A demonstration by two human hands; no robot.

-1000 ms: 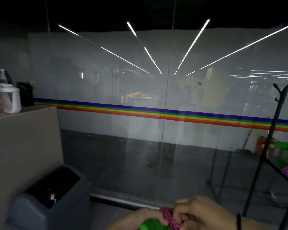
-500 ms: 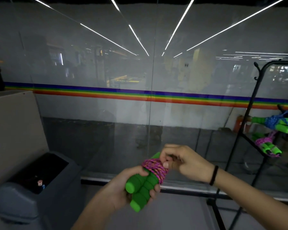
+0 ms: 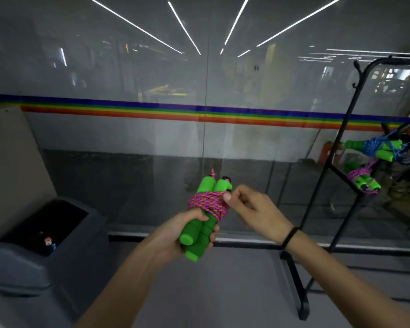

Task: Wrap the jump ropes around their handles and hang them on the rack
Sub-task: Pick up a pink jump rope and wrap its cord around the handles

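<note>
Two green handles point(image 3: 205, 215), rope-wrapped, tilt upward-right in left hand point(image 3: 175, 237).

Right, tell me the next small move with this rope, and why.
Probably tuck the end under the coils. The pink rope is already wound round both green handles, held by the left hand; the right hand pinches at the top coil. Two bundles already hang on the rack.
</note>
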